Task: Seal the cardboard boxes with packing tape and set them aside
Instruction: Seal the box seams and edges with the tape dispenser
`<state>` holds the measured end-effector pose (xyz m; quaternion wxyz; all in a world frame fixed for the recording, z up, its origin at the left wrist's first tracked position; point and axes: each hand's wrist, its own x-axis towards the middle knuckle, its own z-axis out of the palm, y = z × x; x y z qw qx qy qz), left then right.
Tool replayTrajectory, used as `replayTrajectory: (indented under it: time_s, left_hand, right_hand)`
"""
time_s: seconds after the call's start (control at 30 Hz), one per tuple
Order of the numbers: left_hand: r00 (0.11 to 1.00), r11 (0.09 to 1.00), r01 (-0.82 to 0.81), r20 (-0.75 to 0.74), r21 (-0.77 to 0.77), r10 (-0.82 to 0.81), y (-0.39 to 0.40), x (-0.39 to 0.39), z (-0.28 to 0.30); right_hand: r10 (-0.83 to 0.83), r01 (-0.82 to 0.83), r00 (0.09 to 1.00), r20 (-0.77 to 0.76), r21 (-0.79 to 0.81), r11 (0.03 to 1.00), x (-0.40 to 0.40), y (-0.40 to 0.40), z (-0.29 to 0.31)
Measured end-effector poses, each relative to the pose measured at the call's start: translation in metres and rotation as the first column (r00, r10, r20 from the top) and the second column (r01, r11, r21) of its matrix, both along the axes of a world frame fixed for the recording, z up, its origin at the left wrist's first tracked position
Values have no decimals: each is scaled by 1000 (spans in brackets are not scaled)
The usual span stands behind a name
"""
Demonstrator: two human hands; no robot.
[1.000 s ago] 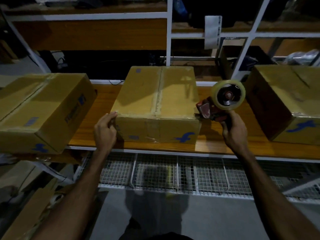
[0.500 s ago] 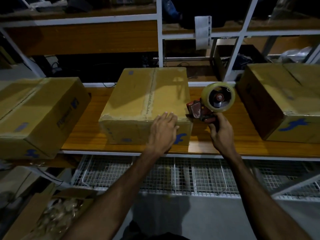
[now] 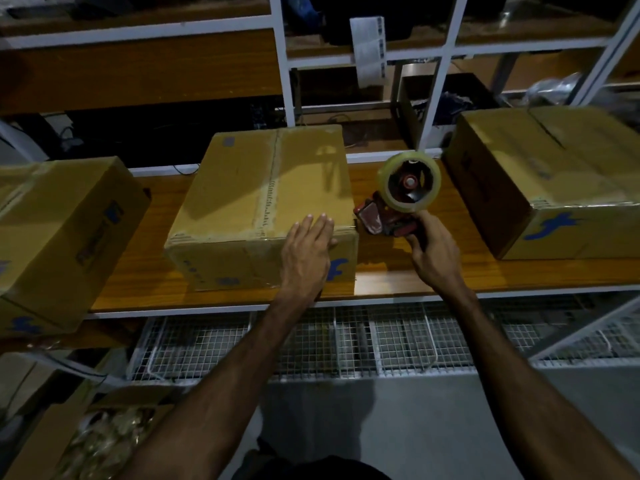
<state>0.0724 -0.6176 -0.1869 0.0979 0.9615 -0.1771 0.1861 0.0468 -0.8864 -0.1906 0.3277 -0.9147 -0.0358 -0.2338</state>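
A closed cardboard box [image 3: 242, 199] with a taped centre seam sits in the middle of the wooden bench [image 3: 450, 271]. My left hand [image 3: 306, 252] lies flat over the box's near right top edge, fingers straight, pressing the tape strip there. My right hand [image 3: 433, 252] grips the handle of a red tape dispenser [image 3: 388, 216] carrying a clear tape roll [image 3: 410, 183]. The dispenser's blade end is at the box's near right corner.
A second cardboard box [image 3: 62, 237] stands at the left end of the bench, a third [image 3: 561, 181] at the right. White shelf uprights [image 3: 282, 60] rise behind. A wire mesh shelf [image 3: 311, 341] lies below the bench. An open carton of clear wrap [image 3: 104, 441] sits on the floor at lower left.
My left hand has moved from the box's near left corner across to its near right edge and now lies flat on it. The dispenser stays at the right corner.
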Motion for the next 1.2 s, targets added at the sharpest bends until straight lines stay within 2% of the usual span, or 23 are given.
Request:
replayTrajectory:
  time_s: [0.2,0.3,0.4,0.47,0.67,0.97,1.2]
  left_hand:
    - [1000,999,-11,-6,-36,11,-1,0,-1]
    - [1000,999,-6,-12,-48,5,-3,-2,1]
    - [1000,999,-6,-18,-38,6,-4,-3,3]
    - [1000,999,-1,-20,-35,1,-2,-3,4]
    - [1000,999,-1,0,-54,1,-2,-1,2]
    - [1000,996,21,-15,-84,-23,0,-1,2]
    - [1000,994,16,-12,-108,-18,-2,-3,6]
  right_hand:
    - [-99,97,995,-14,-117,988,-24,-69,-5]
    - [-75,74,997,8,-301,951,-29,-80,5]
    - [5,26,998,58,-522,852,-28,-75,16]
    - [49,2,997,68,-599,801,-26,-69,19]
    - [29,13,998,51,-673,740,-20,-49,12]
    - [-27,41,999,30,-674,737,-18,-35,-6]
    - [-1,40,998,56,-705,708,-10,-32,2]
